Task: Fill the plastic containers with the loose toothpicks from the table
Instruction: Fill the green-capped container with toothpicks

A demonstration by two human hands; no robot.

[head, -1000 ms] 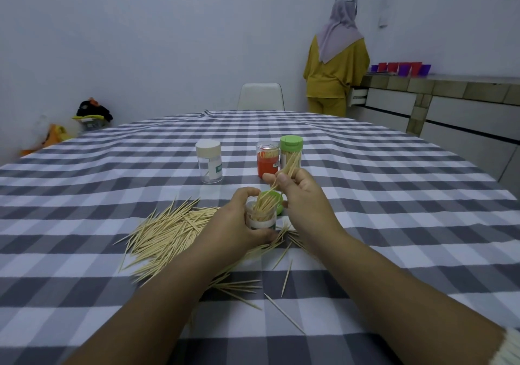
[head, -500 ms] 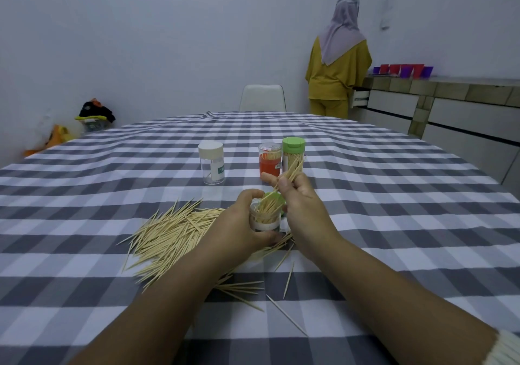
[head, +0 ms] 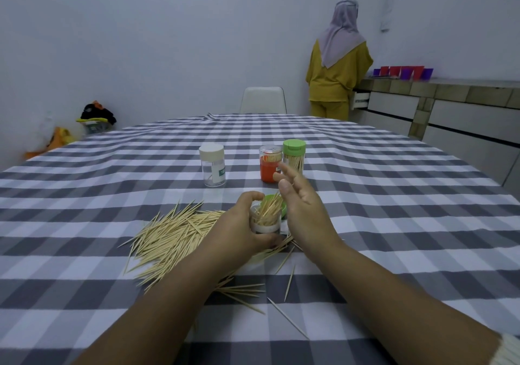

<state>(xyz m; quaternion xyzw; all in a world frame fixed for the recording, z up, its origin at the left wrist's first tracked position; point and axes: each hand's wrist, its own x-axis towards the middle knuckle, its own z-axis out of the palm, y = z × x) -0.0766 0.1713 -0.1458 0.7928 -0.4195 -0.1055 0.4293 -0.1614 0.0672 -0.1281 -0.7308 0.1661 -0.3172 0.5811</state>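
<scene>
The right hand (head: 302,204) has let go of its toothpick bunch, which now stands in the open container (head: 266,219) at frame centre; its fingers are spread, empty. The left hand (head: 242,224) grips that container. Loose toothpicks (head: 174,232) lie on the table (head: 394,224), centre left.

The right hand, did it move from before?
Yes. The right hand let go of the toothpicks and opened, lifting slightly toward the orange jar.
</scene>
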